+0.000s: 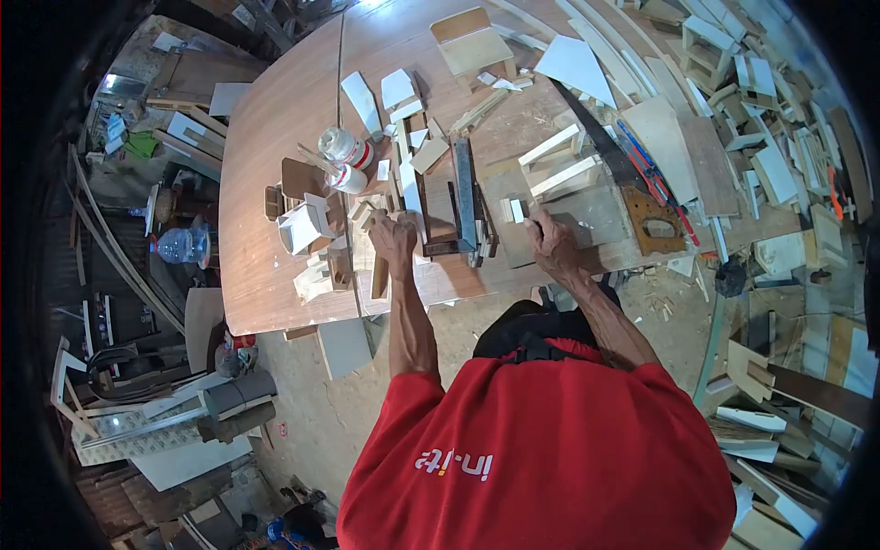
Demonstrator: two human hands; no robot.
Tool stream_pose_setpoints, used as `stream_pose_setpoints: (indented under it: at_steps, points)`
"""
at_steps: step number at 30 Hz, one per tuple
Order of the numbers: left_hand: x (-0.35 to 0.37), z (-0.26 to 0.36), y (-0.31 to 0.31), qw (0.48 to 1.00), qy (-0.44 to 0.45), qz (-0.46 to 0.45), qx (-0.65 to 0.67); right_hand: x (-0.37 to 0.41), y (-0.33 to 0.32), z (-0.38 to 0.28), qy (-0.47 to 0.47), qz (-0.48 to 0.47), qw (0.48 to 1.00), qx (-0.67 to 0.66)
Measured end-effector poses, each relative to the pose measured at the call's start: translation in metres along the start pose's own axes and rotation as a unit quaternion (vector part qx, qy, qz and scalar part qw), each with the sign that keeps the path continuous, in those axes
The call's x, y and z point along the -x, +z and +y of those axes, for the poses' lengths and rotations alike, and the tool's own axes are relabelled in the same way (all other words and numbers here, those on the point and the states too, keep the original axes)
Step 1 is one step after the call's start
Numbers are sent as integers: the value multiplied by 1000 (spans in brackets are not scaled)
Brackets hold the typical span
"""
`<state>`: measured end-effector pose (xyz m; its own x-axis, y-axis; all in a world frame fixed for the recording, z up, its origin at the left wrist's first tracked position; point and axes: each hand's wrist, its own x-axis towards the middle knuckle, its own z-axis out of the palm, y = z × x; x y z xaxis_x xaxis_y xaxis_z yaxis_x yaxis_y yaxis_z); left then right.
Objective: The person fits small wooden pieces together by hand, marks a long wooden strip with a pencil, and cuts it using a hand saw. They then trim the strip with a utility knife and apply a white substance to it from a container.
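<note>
Apparently, the small block (511,211) lies just beside the right hand (554,247).

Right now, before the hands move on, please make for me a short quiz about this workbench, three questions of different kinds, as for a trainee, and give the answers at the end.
1. Where does the handsaw lie?
A) to the left of the left hand
B) between the two hands
C) to the right of the right hand

2. True or false: the white container is nearer to the left hand than to the right hand.

3. Fill in the colour: the person's shirt is ____.

Key: 1. C; 2. True; 3. red
</note>
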<state>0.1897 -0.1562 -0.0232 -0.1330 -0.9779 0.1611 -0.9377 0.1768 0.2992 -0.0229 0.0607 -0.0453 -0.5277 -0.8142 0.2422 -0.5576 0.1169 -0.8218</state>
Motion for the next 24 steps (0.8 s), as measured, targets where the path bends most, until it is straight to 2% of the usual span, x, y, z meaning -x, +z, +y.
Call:
stream_pose_setpoints:
  at_steps: [1,3,5,9,14,17,18,19,21,22,23,24]
  points:
    - [-5,4,-1,999,-9,-43,6,0,0,0,-3,-1,1000,2]
    - [-12,10,6,1000,-17,-14,3,1,-1,-2,16,-8,1000,7]
    - [-24,8,14,998,61,25,-6,0,-5,-4,36,-28,998,38]
    - [-53,-5,36,997,66,-21,-27,6,-20,-9,52,-75,994,56]
    - [-64,-20,56,989,143,19,-4,10,-31,-12,72,-97,992,24]
    - [-46,8,16,991,132,-16,-2,11,-37,-12,76,-107,991,13]
    - [-49,6,20,996,85,23,-3,11,-39,-13,78,-118,990,8]
    - [-51,0,22,996,88,21,-3,11,-41,-14,81,-116,990,9]
    - [-44,-8,20,981,114,100,121,13,-45,-18,55,-120,991,24]
    - [-33,8,-3,977,71,-7,199,14,-48,-21,61,-117,991,25]
    - [-19,26,-16,977,75,-12,198,14,-48,-25,61,-103,993,5]
    - [-1,46,-24,949,90,-62,295,14,-47,-28,59,-90,994,-15]
